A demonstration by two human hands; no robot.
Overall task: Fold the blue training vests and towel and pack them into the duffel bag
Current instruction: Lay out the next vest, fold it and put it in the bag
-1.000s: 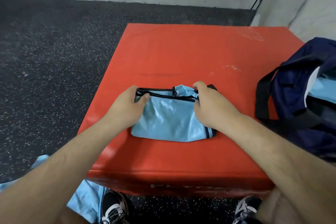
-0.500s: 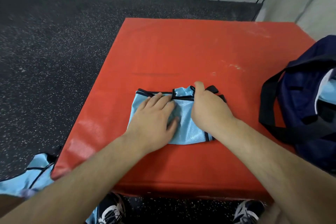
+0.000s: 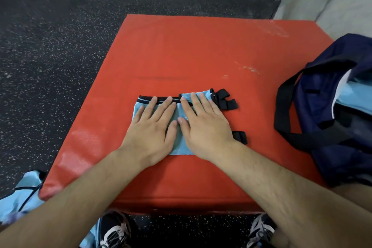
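1. Left hand [image 3: 155, 127]: lies flat, palm down, on the left half of the folded vest [image 3: 179, 147]. The fingers are straight and slightly spread, with the tips reaching the black trim at the far edge. It grips nothing.
2. Right hand [image 3: 203, 125]: lies flat, palm down, on the right half of the same vest, fingers straight. The two thumbs nearly touch over the middle of the cloth. It grips nothing.
3. Folded vest: light blue mesh in a compact rectangle, lying on the near middle of the red box [image 3: 181, 50]. Black trim runs along its far edge. Black strap ends [image 3: 225, 99] stick out past my right fingers, and another black tab [image 3: 239, 137] shows beside my right wrist.
4. Duffel bag [image 3: 330, 78]: navy, resting on the right edge of the box, well apart from the vest. Its mouth is open and its black carry strap [image 3: 281, 106] hangs over the near side. Light blue cloth [image 3: 354, 94] shows inside; I cannot tell whether it is a vest or the towel.
5. Loose blue cloth [image 3: 24, 193]: light blue with black trim, lying unfolded on the speckled floor [image 3: 60, 46] by the near left corner of the box.
6. My shoes [image 3: 114, 229] stand on the floor against the near side of the box.
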